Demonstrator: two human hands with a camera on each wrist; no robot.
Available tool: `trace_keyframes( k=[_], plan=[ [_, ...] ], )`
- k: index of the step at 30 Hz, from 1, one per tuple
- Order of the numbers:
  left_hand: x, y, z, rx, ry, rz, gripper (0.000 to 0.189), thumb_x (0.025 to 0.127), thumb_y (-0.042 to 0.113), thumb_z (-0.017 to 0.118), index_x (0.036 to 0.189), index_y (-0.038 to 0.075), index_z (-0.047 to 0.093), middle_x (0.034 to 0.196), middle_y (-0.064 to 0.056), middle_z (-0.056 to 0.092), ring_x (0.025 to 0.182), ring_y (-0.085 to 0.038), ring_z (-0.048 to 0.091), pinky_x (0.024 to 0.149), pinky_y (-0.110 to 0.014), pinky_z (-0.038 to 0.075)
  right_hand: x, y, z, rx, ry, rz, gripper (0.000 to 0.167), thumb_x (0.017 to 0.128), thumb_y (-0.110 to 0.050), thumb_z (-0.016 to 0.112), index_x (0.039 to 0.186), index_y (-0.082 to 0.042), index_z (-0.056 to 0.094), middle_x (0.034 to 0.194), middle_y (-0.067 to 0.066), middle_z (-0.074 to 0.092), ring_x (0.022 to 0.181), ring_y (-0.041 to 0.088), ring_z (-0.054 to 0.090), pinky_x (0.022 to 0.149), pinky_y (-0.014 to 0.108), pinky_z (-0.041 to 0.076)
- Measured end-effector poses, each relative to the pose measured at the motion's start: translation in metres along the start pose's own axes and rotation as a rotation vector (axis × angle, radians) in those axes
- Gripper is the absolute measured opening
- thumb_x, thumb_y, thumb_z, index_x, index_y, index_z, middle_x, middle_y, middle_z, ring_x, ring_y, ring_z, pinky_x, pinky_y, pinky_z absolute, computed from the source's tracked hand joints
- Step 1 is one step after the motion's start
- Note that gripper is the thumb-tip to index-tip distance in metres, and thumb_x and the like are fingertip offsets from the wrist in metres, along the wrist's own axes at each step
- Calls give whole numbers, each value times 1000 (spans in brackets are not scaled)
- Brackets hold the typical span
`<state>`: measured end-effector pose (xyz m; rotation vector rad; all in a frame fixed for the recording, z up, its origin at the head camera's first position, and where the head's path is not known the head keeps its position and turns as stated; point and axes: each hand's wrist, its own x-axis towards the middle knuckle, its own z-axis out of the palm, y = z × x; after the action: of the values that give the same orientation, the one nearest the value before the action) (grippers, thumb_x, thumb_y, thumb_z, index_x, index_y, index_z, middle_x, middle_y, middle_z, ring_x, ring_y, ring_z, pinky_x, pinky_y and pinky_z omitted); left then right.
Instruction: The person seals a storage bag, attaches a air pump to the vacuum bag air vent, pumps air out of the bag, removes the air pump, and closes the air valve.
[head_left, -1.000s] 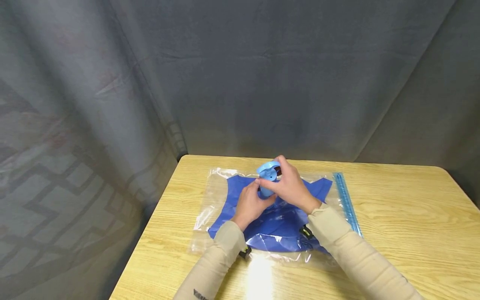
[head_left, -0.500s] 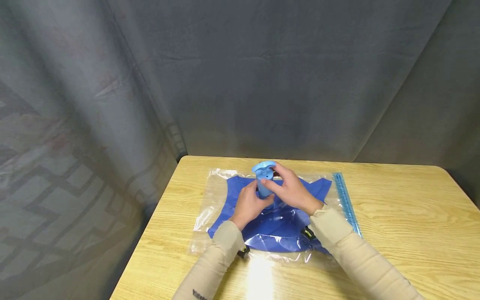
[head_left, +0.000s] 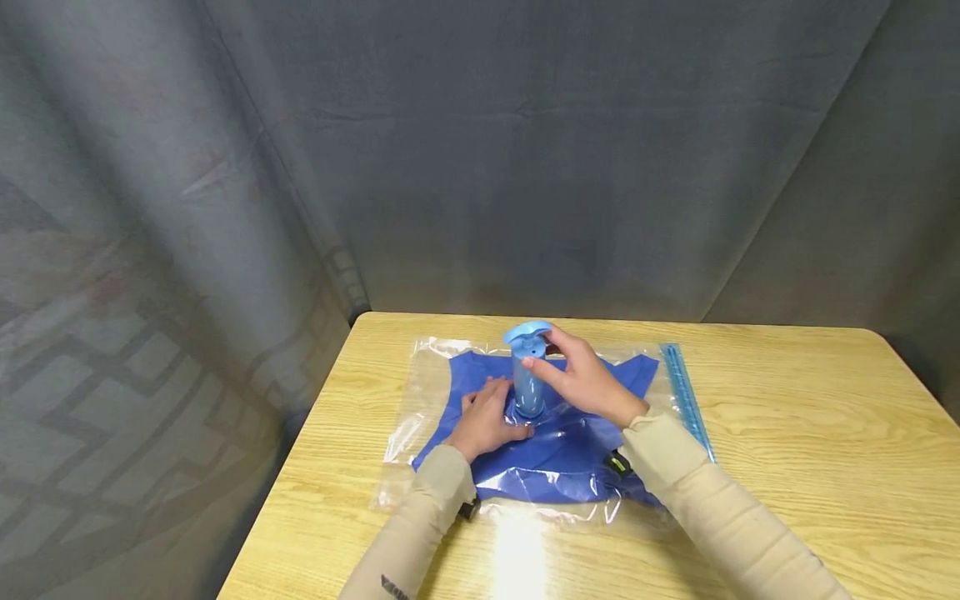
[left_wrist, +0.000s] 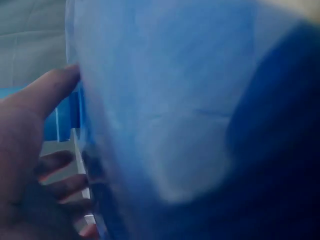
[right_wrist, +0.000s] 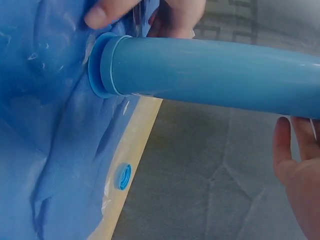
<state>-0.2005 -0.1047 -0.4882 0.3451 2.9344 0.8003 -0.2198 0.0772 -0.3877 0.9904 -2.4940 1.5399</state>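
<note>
A light blue hand pump (head_left: 529, 383) stands upright on the valve (right_wrist: 102, 65) of a clear plastic vacuum storage bag (head_left: 401, 442). Inside the bag lies a flat blue cloth (head_left: 547, 475). My right hand (head_left: 588, 379) holds the pump near its top, thumb in front and fingers behind, just under the curved handle (head_left: 527, 331). Low beside the pump's base, my left hand (head_left: 483, 421) rests on the bag with fingers spread and thumb out. In the left wrist view, the left hand (left_wrist: 20, 145) shows its thumb against the plastic.
A blue zip strip (head_left: 686, 400) runs along the bag's right edge. In the right wrist view, a small round blue cap (right_wrist: 123, 176) sits by the table's far edge. The wooden table (head_left: 810, 417) extends to the right. A grey curtain (head_left: 540, 167) hangs behind it.
My left hand has let go of the pump's tube and moved down onto the bag beside the base. The pump has straightened and shifted slightly left, the right hand still holding its top.
</note>
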Motion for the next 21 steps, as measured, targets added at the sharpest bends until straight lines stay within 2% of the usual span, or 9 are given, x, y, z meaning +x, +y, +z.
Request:
trace_keyframes(
  k=[4, 10, 14, 21],
  plan=[
    [-1, 2, 0, 30, -72, -44, 92, 71, 54, 79, 144, 13, 41, 158, -14, 29, 148, -40, 16, 111, -62, 19, 0, -1, -1, -13, 9, -3, 34, 93, -16, 64, 124, -5, 56, 112, 10, 68, 106, 26, 64, 94, 48, 50],
    [-3, 5, -1, 84, -131, -110, 98, 71, 64, 73, 149, 20, 34, 162, -10, 17, 149, -40, 6, 110, -72, 8, -1, -4, 0, -47, 16, 24, 34, 92, -21, 66, 121, -7, 57, 110, 10, 69, 104, 26, 65, 90, 51, 51],
    [-2, 6, -1, 107, -165, -136, 100, 72, 66, 71, 152, 21, 30, 163, -9, 13, 149, -40, 3, 107, -76, 5, -1, -4, 1, -58, 23, 46, 33, 92, -23, 67, 120, -8, 57, 109, 9, 68, 102, 26, 65, 88, 50, 52],
    [-2, 7, -2, 130, -183, -161, 100, 74, 66, 70, 153, 21, 28, 164, -8, 12, 150, -39, 2, 104, -79, 3, -1, -5, 3, -59, 56, 39, 33, 90, -22, 68, 118, -8, 58, 104, 8, 69, 102, 30, 65, 86, 48, 54]
  ],
)
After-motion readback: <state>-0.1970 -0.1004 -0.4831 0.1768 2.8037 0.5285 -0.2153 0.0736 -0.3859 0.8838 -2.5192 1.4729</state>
